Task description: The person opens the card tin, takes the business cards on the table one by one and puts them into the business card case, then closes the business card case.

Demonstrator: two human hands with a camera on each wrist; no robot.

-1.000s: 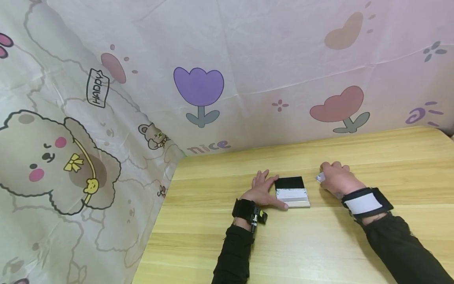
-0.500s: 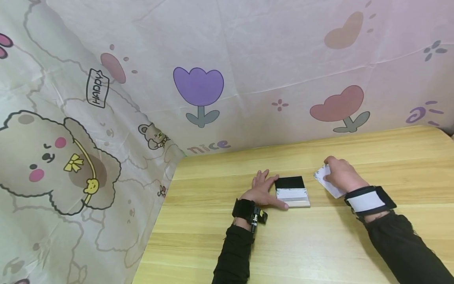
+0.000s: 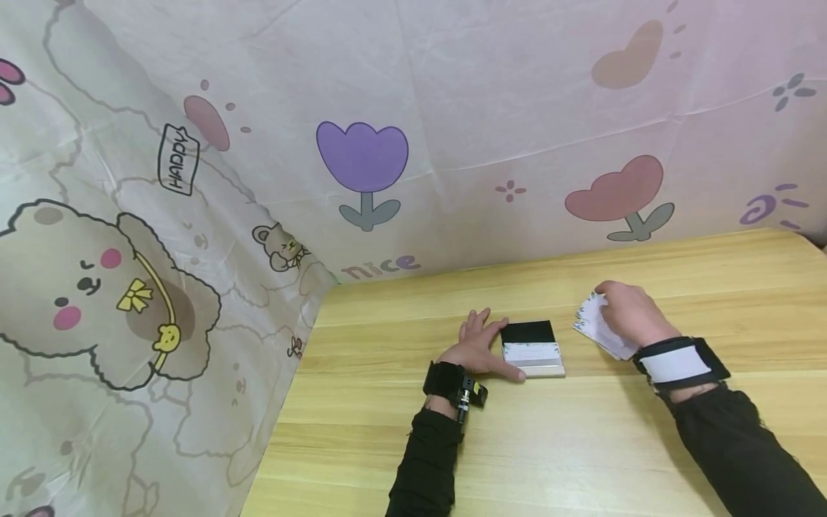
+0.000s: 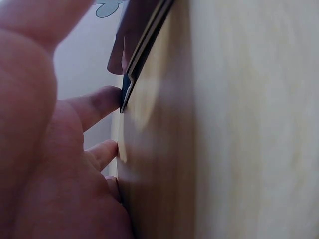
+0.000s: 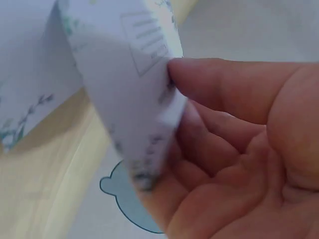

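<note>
A flat card case (image 3: 528,332), black at the far end and silver at the near edge, lies on the table with a white floral-edged card (image 3: 531,352) showing in its near half. My left hand (image 3: 474,352) rests beside it with fingers spread; the thumb lies by its near left corner and the index finger by its far left corner. In the left wrist view, a fingertip touches the dark corner of the case (image 4: 127,92). To the right, my right hand (image 3: 636,316) pinches a white floral-printed card (image 5: 122,82) between thumb and fingers. Another card (image 5: 30,69) shows beside it, partly out of view.
Both hands work over a wooden table (image 3: 362,416). A printed cloth (image 3: 465,129) hangs behind the table, and another cloth stretch (image 3: 129,402) runs along its left edge. Black bands with devices circle both wrists.
My right hand has shifted slightly right and lifted cards into view; they were mostly hidden under it and now look fanned. The left hand and the card case have stayed put.
</note>
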